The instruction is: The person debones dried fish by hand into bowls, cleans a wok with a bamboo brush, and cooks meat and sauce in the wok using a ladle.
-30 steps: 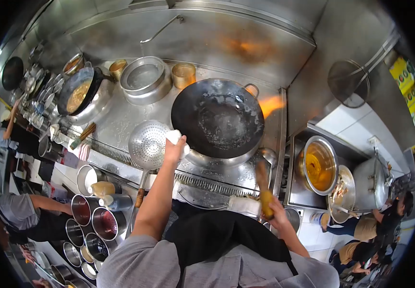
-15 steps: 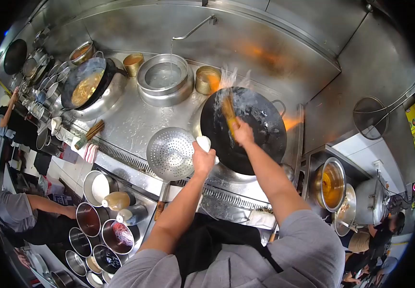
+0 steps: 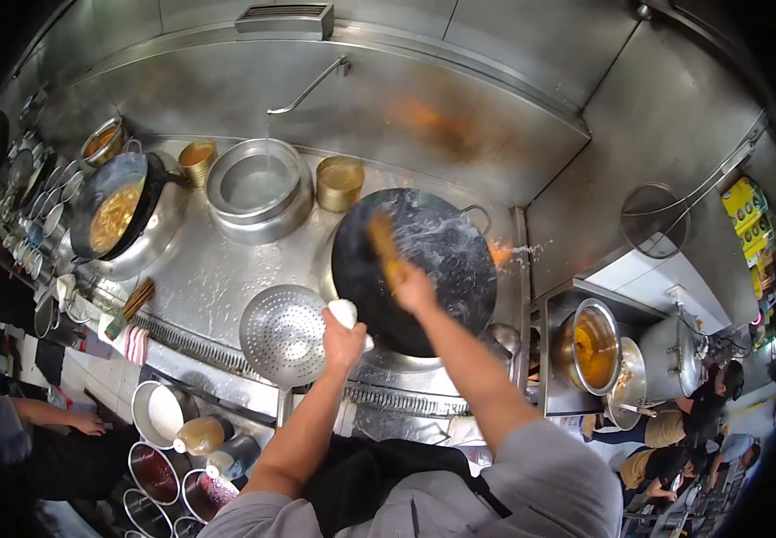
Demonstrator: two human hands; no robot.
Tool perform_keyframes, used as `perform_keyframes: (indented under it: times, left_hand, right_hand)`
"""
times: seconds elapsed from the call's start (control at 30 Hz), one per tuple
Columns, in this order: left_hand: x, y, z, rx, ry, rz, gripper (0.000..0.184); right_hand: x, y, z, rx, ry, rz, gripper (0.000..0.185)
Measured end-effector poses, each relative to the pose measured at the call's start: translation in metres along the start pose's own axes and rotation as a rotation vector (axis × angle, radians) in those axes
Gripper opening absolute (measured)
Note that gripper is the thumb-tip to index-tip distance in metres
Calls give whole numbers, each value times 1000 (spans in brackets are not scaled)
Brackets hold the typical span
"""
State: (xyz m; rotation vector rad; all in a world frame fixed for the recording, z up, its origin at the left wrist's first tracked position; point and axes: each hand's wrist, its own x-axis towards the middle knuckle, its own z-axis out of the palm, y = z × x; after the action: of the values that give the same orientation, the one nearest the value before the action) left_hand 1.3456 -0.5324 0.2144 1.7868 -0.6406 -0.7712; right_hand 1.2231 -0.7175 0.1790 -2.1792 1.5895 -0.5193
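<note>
My left hand [image 3: 345, 344] is closed round a folded white cloth [image 3: 342, 311] at the near-left rim of a large black wok [image 3: 455, 300]. Inside the wok, my right hand [image 3: 416, 288] grips a bamboo wok brush [image 3: 383, 238], its far end blurred by motion. Water streaks over the wok's dark inner surface, and drops fly off past its right rim. Beside my left hand lies a perforated metal strainer [image 3: 282, 334], its handle partly hidden by my forearm.
Left of the wok stand a metal water pot [image 3: 217, 193] under a spout [image 3: 303, 90] and a second wok [image 3: 83, 206] with food. Flame [image 3: 500, 254] shows at the right rim. Sauce containers [image 3: 153, 472] sit lower left, an oil bowl [image 3: 596, 309] right. Other people work at both sides.
The camera view has shifted, so the stove sits further left and lower. Flame and steam at the wok's back left are gone; water now sprays off the right side. Both hands keep their holds.
</note>
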Motion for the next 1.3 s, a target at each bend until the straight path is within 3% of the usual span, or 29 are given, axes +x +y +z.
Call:
perform_keyframes:
  times: [0.1, 0.17, 0.2, 0.23, 0.27, 0.33, 0.37, 0.4, 0.47, 0.5, 0.57, 0.63, 0.67, 0.7, 0.73, 0.8, 0.87, 0.93, 0.97, 1.0, 1.07, 1.1, 1.17, 1.2, 1.23, 1.3]
  left_hand:
    - [-3, 2, -3, 37, -8, -25, 58]
    - [4, 10, -5, 31, -7, -13, 59]
    - [3, 13, -4, 58, -16, -12, 59]
    - [3, 13, -4, 88, -24, -14, 59]
    - [5, 11, -4, 99, -22, -9, 59]
    - [9, 6, -4, 101, -55, -20, 59]
    - [9, 9, -7, 83, -92, -35, 60]
    - [11, 6, -6, 100, -101, -31, 60]
    - [13, -9, -1, 95, -75, 19, 59]
    - [19, -7, 1, 96, -70, 31, 59]
    - [20, -13, -8, -251, -246, -17, 37]
    - [22, -8, -13, -267, -296, -31, 33]
    - [20, -6, -12, -301, -350, -45, 29]
    - [26, -21, -5, -276, -290, -14, 34]
    - [21, -21, -3, -272, -291, -15, 34]
    - [20, -17, 0, -128, -151, 26, 38]
    - [25, -27, 8, -141, -140, 56, 41]
    - [27, -35, 10, -90, -129, 34, 41]
    - [29, -36, 6, -79, -158, -1, 53]
    - [28, -36, 6, -69, -176, 1, 53]
    - [27, -29, 4, -138, -243, -18, 52]
    - [18, -12, 4, -201, -237, -42, 44]
    - [14, -1, 0, -227, -280, -90, 41]
    - [13, 2, -1, -269, -308, -145, 38]
    - [16, 4, -2, -256, -320, -138, 38]
    - [22, 2, -9, -274, -352, -273, 35]
  right_hand:
    - [-80, 4, -51, -67, -425, -52, 53]
    - [-94, 20, -143, -276, -688, -32, 54]
    - [-84, 79, -157, -415, -651, -141, 55]
    - [-62, 70, -198, -613, -718, -108, 54]
    - [-32, 102, -205, -724, -577, -193, 58]
    - [31, 77, -199, -633, -409, -109, 56]
    - [48, 51, -173, -628, -317, 0, 49]
    - [67, 66, -112, -543, -252, -56, 45]
    - [17, 19, -42, -253, -115, 70, 48]
    - [-9, 14, -18, -165, -95, -29, 50]
    - [-34, 9, 0, -48, -89, -119, 54]
    - [-22, 20, -31, -293, -93, -295, 55]
    - [7, 35, -34, -286, -66, -204, 55]
    - [33, 42, -34, -217, -29, 39, 54]
    - [44, 33, -42, -102, 117, 190, 55]
    - [37, -9, -26, 67, 105, 351, 52]
    - [18, -7, 25, 121, 3, -22, 48]
    - [-49, -40, -47, 398, -467, 15, 52]
    - [-67, -20, -76, 309, -638, -56, 53]
    - [-76, 32, -81, 184, -627, -364, 54]
    - [-65, 98, -145, -124, -824, -239, 50]
    - [-48, 121, -174, -178, -706, -219, 46]
    - [16, 98, -210, -631, -574, -124, 46]
    - [49, 115, -178, -520, -276, -195, 48]
    - [63, 82, -159, -602, -263, -7, 47]
    - [45, 39, -83, -372, -130, 87, 44]
